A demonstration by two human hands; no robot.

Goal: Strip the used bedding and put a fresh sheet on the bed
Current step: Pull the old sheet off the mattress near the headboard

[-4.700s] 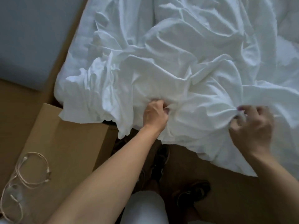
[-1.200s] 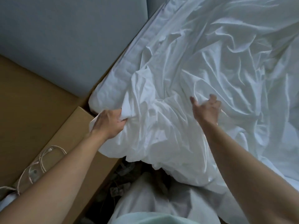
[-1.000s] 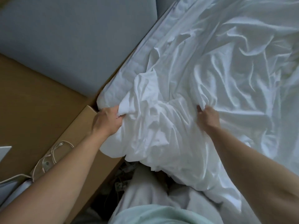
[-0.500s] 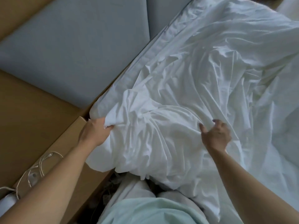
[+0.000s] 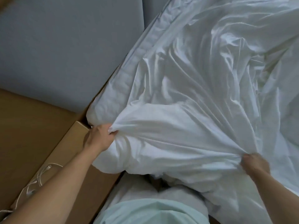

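Grey soft panels (image 5: 64, 54) fill the upper left of the frame. Below them, at the left, is a brown wall (image 5: 29, 120). A brown bedside table (image 5: 69, 152) sits at the lower left, and a thin white cable (image 5: 41, 174) lies looped on top of it.

The bed (image 5: 103, 109) takes up the middle and the right of the frame. Its corner sits just beside the table. A white sheet (image 5: 194, 94) lies all over the bed, full of creases and folds. Its near edge hangs down at the bottom, in front of the person's pale trousers (image 5: 137, 189) and light green top (image 5: 145, 212).

The left hand (image 5: 101, 136) is at the corner of the bed, left of the middle. Its fingers are curled tight round a bunch of the sheet. The right hand (image 5: 255, 164) is at the lower right. Its fingers are curled too and they grip another bunch of the sheet. The cloth between the two hands is stretched in long straight folds. Both bare arms reach up from the bottom of the frame.
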